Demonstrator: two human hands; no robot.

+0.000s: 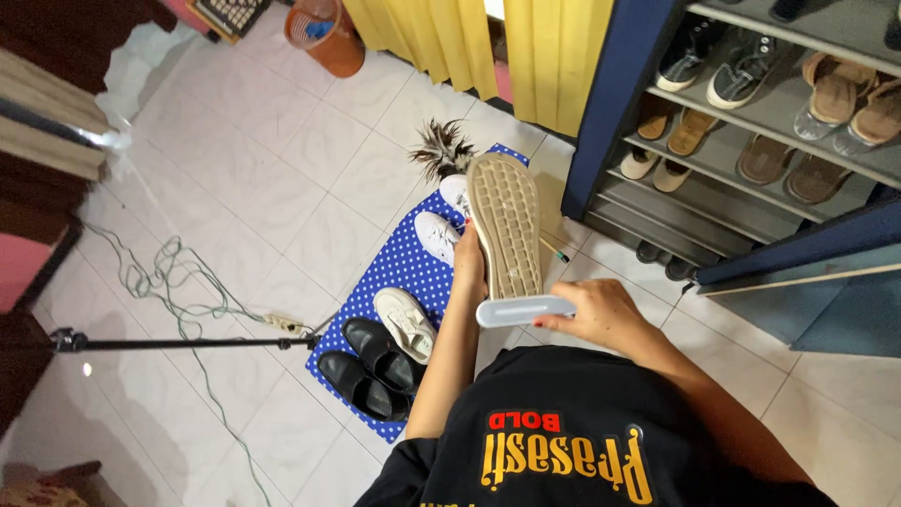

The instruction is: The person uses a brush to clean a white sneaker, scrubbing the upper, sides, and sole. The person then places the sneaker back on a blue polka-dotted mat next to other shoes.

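My left hand [466,258] grips a shoe held sole up, its tan ribbed sole [507,225] facing me. My right hand [601,314] holds a white brush [526,310] by its handle, pressed across the heel end of the sole. Below on the floor lies a blue mat with white dots [399,268]. On it sit a white sneaker [436,235], a cream shoe [405,322] and a pair of black shoes [371,368].
A blue shoe rack [619,103] with sandals and sneakers stands at the right. A feather duster [441,148] lies at the mat's far end. Yellow curtains [526,47], an orange basket [324,33], a tangled cable with power strip [282,324] and a black tripod leg [178,344] surround the tiled floor.
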